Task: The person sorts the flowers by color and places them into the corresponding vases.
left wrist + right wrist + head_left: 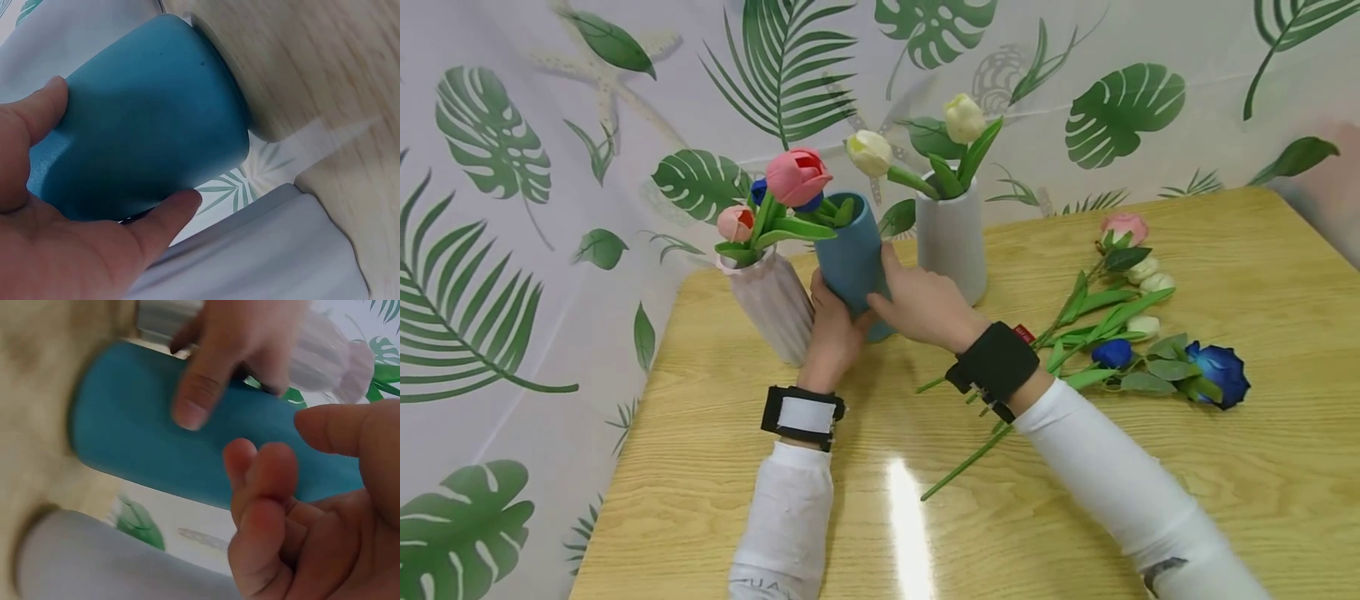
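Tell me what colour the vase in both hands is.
Teal blue vase, matte; the left wrist view shows it best.
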### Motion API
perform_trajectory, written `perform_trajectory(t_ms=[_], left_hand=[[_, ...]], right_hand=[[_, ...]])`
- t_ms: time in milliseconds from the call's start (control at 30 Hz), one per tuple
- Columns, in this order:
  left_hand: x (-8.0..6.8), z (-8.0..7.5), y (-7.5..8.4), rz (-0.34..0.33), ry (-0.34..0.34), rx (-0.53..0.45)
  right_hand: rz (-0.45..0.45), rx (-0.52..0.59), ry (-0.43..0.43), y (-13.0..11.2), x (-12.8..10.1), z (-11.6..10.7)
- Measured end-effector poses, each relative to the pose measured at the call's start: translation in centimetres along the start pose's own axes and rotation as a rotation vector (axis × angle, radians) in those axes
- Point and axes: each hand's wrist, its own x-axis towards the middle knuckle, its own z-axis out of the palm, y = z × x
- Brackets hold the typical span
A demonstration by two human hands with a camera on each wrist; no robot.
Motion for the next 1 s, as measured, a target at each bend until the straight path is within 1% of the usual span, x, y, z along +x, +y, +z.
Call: perform_trajectory(t_ms=[100, 200, 267, 400, 500, 600, 733, 800, 900, 1000], left_hand=[[0.0, 0.1, 0.0, -0.007, 0.002, 0.000], [0.0, 0.2, 0.0, 0.003, 0.018, 0.001], [0.0, 0.2, -0.1, 0.010, 0.027, -0.001], [0.0, 0.4, 0.0, 0.019, 0.035, 0.016], [-0.1, 0.5, 0.0, 0.013, 0.040, 0.028], [-0.1, 0.6, 0.0, 0.002, 0.040, 0.035], [-0.1, 0.7, 0.2, -0.021, 0.021, 0.044], [-0.2, 0.6, 0.3, -0.039, 0.011, 0.053], [-0.4, 0.3, 0.6, -0.078, -0.018, 0.067], [-0.5, 0.1, 0.8, -0.126, -0.067, 0.100]], right_hand=[[-0.046, 0.038, 0.001, 1.1, -1.3, 0.9], [-0.090, 0.071, -0.002, 2.1, -2.5, 1.4], [-0.097, 0.096, -0.012, 2.7, -3.1, 1.8], [-0.051, 0.138, -0.047, 3.8, -3.8, 2.7], [-0.029, 0.156, -0.070, 4.6, -4.3, 3.2], [-0.009, 0.203, -0.082, 5.5, -5.1, 3.4], [0.034, 0.266, -0.098, 6.5, -6.1, 3.0], [0.050, 0.256, -0.103, 7.0, -6.5, 2.6], [0.073, 0.195, -0.106, 7.6, -6.9, 1.8], [0.123, 0.132, -0.078, 8.5, -7.4, 0.9]])
